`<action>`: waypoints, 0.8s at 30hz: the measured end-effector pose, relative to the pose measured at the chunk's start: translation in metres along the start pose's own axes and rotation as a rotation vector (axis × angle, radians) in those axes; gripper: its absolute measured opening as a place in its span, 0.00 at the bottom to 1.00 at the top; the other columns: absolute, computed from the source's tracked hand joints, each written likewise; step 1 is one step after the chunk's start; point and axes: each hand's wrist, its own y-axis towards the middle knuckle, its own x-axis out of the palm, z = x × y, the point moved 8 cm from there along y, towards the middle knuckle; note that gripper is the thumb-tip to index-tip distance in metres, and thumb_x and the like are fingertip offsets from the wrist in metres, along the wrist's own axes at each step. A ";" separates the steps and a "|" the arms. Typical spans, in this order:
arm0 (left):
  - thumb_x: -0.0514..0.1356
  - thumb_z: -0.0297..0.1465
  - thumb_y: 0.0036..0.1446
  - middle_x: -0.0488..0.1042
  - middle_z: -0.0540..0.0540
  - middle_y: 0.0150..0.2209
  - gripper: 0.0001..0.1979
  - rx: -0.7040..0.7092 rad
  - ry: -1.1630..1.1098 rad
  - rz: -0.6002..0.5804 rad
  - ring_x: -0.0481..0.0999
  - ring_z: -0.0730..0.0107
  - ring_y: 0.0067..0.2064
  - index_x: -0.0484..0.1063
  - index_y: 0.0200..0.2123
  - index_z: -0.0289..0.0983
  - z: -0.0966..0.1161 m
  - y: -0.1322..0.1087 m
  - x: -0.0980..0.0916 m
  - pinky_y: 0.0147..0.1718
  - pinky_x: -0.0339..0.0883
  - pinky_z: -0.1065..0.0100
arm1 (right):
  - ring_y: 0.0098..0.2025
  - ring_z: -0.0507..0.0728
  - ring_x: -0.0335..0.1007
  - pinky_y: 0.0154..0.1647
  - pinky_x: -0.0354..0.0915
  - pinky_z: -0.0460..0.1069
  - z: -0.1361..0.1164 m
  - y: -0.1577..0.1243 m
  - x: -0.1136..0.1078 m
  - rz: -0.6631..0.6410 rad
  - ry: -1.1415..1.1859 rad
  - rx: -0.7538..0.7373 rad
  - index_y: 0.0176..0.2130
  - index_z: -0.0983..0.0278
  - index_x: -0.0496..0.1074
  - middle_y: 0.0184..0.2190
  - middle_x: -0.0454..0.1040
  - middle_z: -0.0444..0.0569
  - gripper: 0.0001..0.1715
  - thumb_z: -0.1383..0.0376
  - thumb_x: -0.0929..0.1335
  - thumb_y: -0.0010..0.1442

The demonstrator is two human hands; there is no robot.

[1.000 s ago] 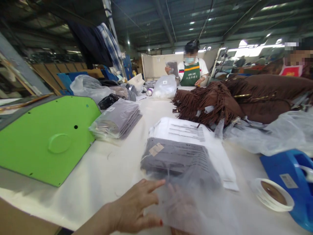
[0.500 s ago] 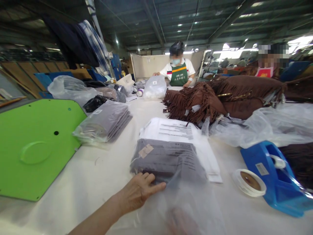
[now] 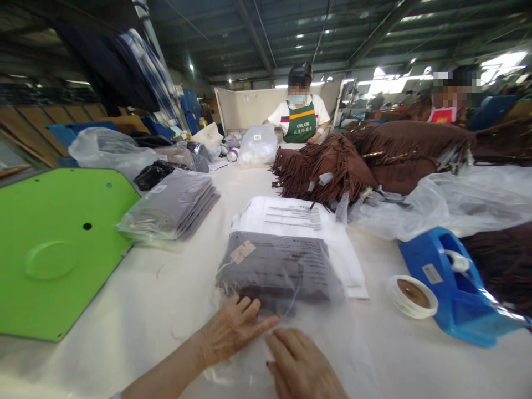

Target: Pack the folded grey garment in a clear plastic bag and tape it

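The bagged grey garment [image 3: 276, 270] lay flat on the white table [image 3: 166, 299], directly in front of the person, on top of a white printed bag [image 3: 291, 219]. Compared with half a second earlier, the right hand [image 3: 303, 366] had come into clear view over the loose open end of the clear bag; before, it was only a blur beneath the plastic. The left hand [image 3: 233, 327] remained at the near edge of the garment, fingers extended and pressed flat on the film, gripping nothing. The right hand's fingers were likewise flat and loosely spread on the plastic, nothing enclosed. A tan tag [image 3: 243, 251] showed on the garment; its text was illegible. Black printed lines on both bags were too small to read. The green apron [image 3: 300, 126] of the person at the far end read "OMLUN".
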 end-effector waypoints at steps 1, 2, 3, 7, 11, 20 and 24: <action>0.52 0.24 0.57 0.65 0.46 0.37 0.22 0.005 -0.023 0.010 0.64 0.69 0.32 0.58 0.55 0.45 0.001 -0.001 -0.001 0.31 0.54 0.64 | 0.37 0.57 0.69 0.33 0.69 0.52 0.016 0.001 -0.001 0.029 -0.079 0.049 0.44 0.63 0.68 0.38 0.72 0.51 0.12 0.68 0.61 0.59; 0.53 0.24 0.56 0.66 0.46 0.36 0.21 -0.001 -0.041 0.014 0.64 0.68 0.32 0.60 0.53 0.43 0.000 -0.001 -0.003 0.31 0.54 0.63 | 0.38 0.58 0.69 0.34 0.69 0.53 0.031 0.000 -0.003 0.048 -0.164 0.092 0.45 0.63 0.68 0.38 0.72 0.53 0.14 0.68 0.61 0.59; 0.53 0.23 0.56 0.66 0.46 0.36 0.20 -0.010 -0.053 0.010 0.64 0.67 0.32 0.61 0.52 0.40 0.000 -0.001 -0.003 0.31 0.54 0.63 | 0.39 0.60 0.69 0.34 0.69 0.54 0.045 -0.004 -0.006 0.054 -0.241 0.125 0.46 0.63 0.67 0.40 0.72 0.53 0.15 0.67 0.61 0.59; 0.52 0.21 0.54 0.69 0.44 0.35 0.19 0.005 -0.122 -0.029 0.64 0.66 0.32 0.61 0.51 0.33 -0.001 -0.002 -0.005 0.30 0.56 0.63 | 0.38 0.56 0.70 0.36 0.69 0.50 0.071 -0.029 -0.028 -0.025 -0.306 0.123 0.47 0.64 0.66 0.39 0.73 0.51 0.14 0.66 0.60 0.61; 0.48 0.20 0.57 0.71 0.42 0.36 0.17 0.044 -0.196 0.020 0.66 0.66 0.33 0.61 0.50 0.29 -0.002 -0.004 -0.007 0.31 0.59 0.63 | 0.37 0.54 0.71 0.37 0.68 0.46 0.064 -0.032 -0.066 0.072 -0.235 0.033 0.47 0.67 0.65 0.36 0.74 0.52 0.16 0.71 0.57 0.60; 0.43 0.14 0.52 0.70 0.41 0.47 0.28 -0.028 -0.450 -0.024 0.68 0.67 0.48 0.57 0.56 0.34 -0.033 -0.044 -0.009 0.48 0.64 0.68 | 0.45 0.52 0.69 0.46 0.66 0.48 0.117 -0.027 -0.054 -0.318 0.028 0.031 0.48 0.61 0.68 0.44 0.74 0.49 0.30 0.81 0.55 0.52; 0.45 0.17 0.55 0.69 0.45 0.51 0.29 -0.066 -0.597 -0.137 0.67 0.70 0.52 0.54 0.59 0.42 -0.056 -0.066 -0.007 0.50 0.63 0.71 | 0.52 0.54 0.65 0.52 0.62 0.50 0.120 -0.038 -0.063 -0.403 0.059 -0.060 0.56 0.61 0.61 0.50 0.70 0.50 0.34 0.79 0.58 0.51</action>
